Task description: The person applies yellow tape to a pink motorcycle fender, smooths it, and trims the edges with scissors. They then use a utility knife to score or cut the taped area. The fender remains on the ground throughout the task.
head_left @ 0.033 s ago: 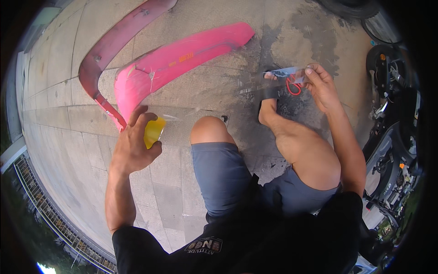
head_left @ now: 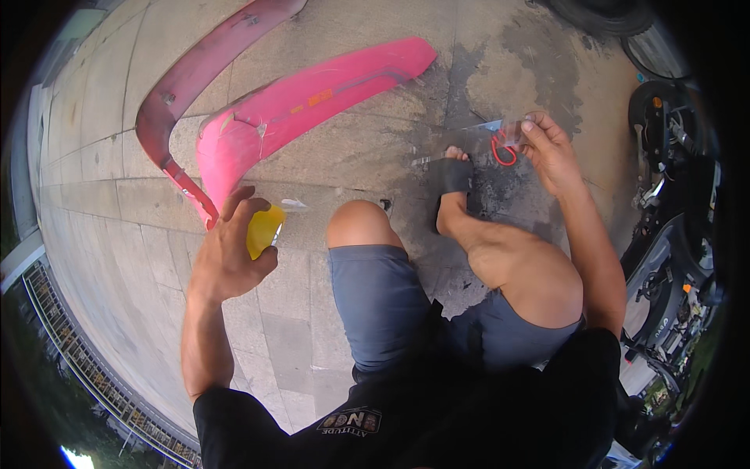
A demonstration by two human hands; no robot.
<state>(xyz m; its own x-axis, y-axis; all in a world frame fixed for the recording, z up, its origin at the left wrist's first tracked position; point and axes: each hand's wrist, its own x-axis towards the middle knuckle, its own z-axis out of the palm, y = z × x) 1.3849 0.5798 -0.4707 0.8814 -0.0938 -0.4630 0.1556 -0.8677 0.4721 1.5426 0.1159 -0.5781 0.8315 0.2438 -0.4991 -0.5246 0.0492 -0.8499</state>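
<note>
My left hand (head_left: 226,254) is closed round a yellow roll of tape (head_left: 262,232), thumb below and fingers above. A see-through strip (head_left: 461,131) stretches from the roll across to my right hand (head_left: 547,148). Only glints show its middle part. The strip's far end is pinched between the thumb and fingers of my right hand. Beneath that end, red-handled scissors (head_left: 505,150) lie on the ground, seen partly through the film; their blades are hard to make out. Just beyond my left hand rests a scuffed pink plastic panel (head_left: 312,102).
A second, darker-backed pink panel (head_left: 176,94) curves along the left of the first. Motorbikes (head_left: 668,258) line the right side, and a tyre (head_left: 598,14) is at the upper right. My sandalled foot (head_left: 453,176) stands on stained paving. A railing (head_left: 94,367) runs at lower left.
My right foot has shifted slightly left and toward me. The strip's glints have changed a little, and both hands keep nearly the same places.
</note>
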